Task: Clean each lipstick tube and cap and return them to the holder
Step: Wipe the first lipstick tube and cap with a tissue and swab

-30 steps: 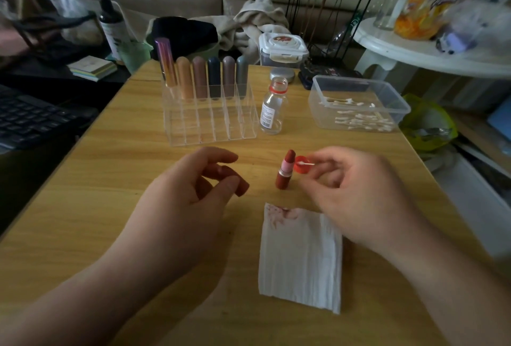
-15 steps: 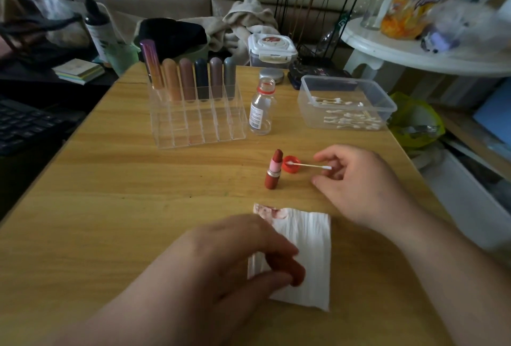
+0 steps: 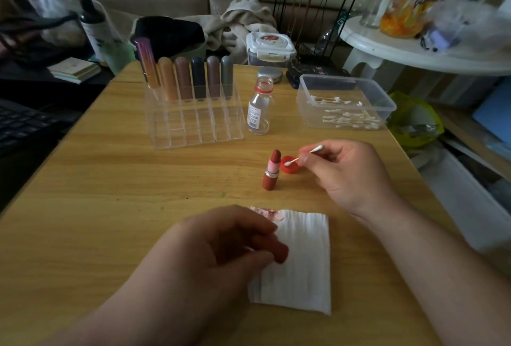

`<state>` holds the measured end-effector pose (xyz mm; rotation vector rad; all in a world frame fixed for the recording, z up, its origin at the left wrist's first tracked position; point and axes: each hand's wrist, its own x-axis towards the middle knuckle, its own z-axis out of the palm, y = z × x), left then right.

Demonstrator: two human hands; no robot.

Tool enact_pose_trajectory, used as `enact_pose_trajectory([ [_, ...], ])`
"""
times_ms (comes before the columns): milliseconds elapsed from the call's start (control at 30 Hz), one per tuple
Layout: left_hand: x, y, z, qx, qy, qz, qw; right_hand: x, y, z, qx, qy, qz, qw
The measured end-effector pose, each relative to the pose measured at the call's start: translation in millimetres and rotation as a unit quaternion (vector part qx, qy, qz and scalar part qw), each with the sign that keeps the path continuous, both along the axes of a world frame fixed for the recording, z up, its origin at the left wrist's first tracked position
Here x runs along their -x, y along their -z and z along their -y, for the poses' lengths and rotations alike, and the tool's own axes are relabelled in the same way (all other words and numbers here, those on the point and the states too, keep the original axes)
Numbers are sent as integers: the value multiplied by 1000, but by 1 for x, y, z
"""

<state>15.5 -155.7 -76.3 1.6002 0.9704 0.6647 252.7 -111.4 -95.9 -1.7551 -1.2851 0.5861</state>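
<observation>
An uncapped lipstick tube (image 3: 272, 170) stands upright on the wooden table (image 3: 110, 193). Right beside it lies a small red bottle cap (image 3: 290, 165). My right hand (image 3: 348, 174) pinches a cotton swab (image 3: 302, 155), whose lower tip dips into that red cap. My left hand (image 3: 221, 246) holds the dark red lipstick cap (image 3: 280, 253) over a white tissue (image 3: 301, 260) stained red at its top corner. The clear acrylic holder (image 3: 193, 119) stands behind, with several capped lipsticks in its back row.
An open small clear bottle (image 3: 258, 108) stands right of the holder. A clear plastic tub (image 3: 345, 105) of cotton swabs sits at the back right. A keyboard (image 3: 19, 124) lies off the table's left edge. Clutter and a white round table (image 3: 414, 50) fill the back.
My left hand carried the lipstick cap down from the table's middle onto the tissue. My right hand tilted the swab so its tip dips into the red cap.
</observation>
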Motion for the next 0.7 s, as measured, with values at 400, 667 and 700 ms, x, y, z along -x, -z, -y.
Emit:
enact_pose_trajectory([
  [400,9,3,-16,227,-121,122,959,-1,3,3,-52,53,-178,981],
  [667,6,1,-18,290,-136,189,928,-2,8,1,-58,60,-126,988],
  [700,5,0,-18,290,-138,187,928,-2,8,2,-58,64,-124,989],
])
